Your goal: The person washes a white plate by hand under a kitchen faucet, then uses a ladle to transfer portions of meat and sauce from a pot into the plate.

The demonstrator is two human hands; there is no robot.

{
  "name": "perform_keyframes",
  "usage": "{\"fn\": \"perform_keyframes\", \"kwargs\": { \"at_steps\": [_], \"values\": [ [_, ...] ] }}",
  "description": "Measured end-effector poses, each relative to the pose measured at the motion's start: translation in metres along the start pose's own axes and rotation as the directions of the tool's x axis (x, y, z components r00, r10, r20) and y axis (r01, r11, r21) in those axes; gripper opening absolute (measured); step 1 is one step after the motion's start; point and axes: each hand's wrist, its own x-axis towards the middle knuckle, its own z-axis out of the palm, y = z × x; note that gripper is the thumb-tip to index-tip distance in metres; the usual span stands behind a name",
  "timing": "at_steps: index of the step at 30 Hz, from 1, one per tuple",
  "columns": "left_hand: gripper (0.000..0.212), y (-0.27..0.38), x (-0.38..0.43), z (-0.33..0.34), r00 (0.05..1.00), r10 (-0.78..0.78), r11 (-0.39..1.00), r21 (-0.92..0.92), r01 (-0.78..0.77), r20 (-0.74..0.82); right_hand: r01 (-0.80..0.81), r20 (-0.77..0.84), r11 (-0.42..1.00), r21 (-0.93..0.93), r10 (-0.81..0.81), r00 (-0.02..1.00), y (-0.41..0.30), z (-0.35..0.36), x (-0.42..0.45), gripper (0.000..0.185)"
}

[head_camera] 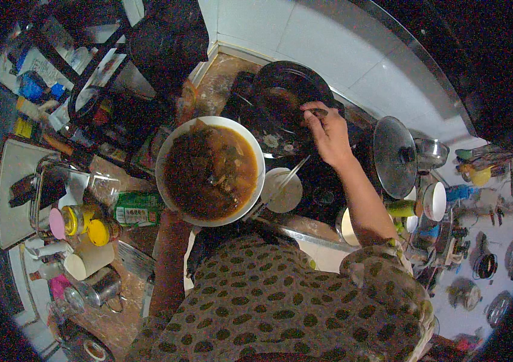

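A large white bowl (pixel 160 174) of brown broth with chunks of food is held up before me at the left. My left hand (pixel 176 219) supports it from its near left edge, the fingers mostly hidden beneath. At the stove, my right hand (pixel 331 135) grips the small knob (pixel 317 112) of a dark lid (pixel 283 83). Below that lid is a dark pot (pixel 268 141) with pale flower decoration; dimness hides whether lid and pot touch. Between bowl and right forearm sits a small pale dish (pixel 289 194), with light chopsticks (pixel 290 175) across it.
A glass lid (pixel 394 158) leans near the wall beside a steel bowl (pixel 433 153). The black stove top (pixel 329 181) lies under my right forearm. Yellow-lidded jars (pixel 98 231), a green package (pixel 136 208) and a metal mug (pixel 105 286) stand on the left counter.
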Motion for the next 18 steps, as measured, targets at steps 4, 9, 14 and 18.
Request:
{"fn": "perform_keyframes", "kwargs": {
  "at_steps": [4, 9, 14, 18],
  "values": [
    [0.041, -0.004, 0.004, -0.004, 0.993, 0.059, 0.992, 0.11, -0.07, 0.099, -0.071, 0.014, 0.992, 0.104, 0.07, 0.997, -0.004, -0.002, -0.006, 0.022],
    [0.043, -0.01, 0.012, -0.013, 0.997, -0.003, 0.957, 0.291, -0.019, 0.076, -0.134, -0.037, 0.97, 0.201, 0.144, 0.989, -0.001, -0.001, -0.012, 0.023],
    [0.056, -0.015, 0.001, 0.0, 0.995, 0.021, 1.0, 0.02, -0.019, -0.098, -0.19, -0.105, 0.893, 0.409, 0.253, 0.962, 0.007, -0.005, -0.015, 0.025],
    [0.063, -0.011, 0.001, 0.004, 0.997, -0.01, 0.993, -0.117, 0.001, -0.079, -0.236, -0.081, 0.889, 0.391, 0.289, 0.954, 0.008, -0.007, -0.013, 0.025]
  ]
}}
